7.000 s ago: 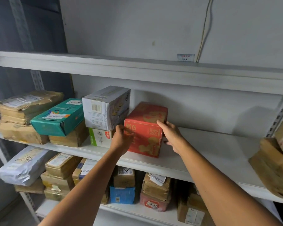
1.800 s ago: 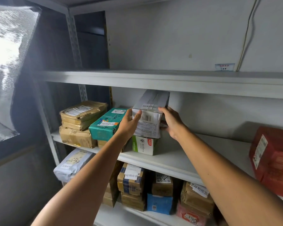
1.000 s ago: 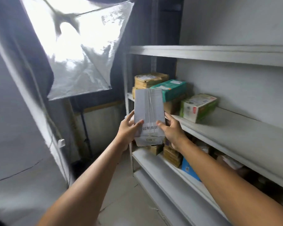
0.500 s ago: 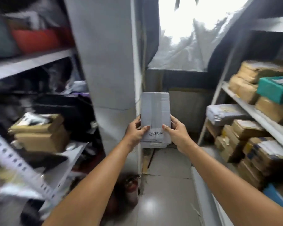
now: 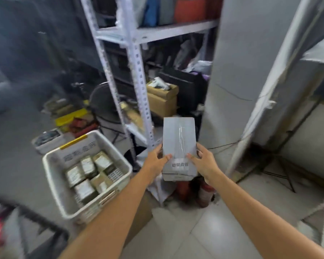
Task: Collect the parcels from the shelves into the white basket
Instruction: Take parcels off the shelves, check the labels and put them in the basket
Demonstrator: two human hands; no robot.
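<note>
Left hand (image 5: 155,161) and right hand (image 5: 204,163) grip the grey box (image 5: 179,146) by its near sides, right of the white basket (image 5: 52,169) holding parcels (image 5: 88,174).

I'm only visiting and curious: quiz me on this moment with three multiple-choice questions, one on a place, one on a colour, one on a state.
1. Where is the white basket relative to the held box?
A) to its left, lower in view
B) on a shelf above it
C) behind the right arm

2. What colour is the held box?
A) red
B) grey
C) teal

3. How is the box held?
A) by one hand alone
B) by both hands, near its lower end
C) it lies in the basket

Answers:
1 A, the basket sits lower left with parcels inside.
2 B, its taped face is plain grey.
3 B, the left hand and right hand grip its sides.
</note>
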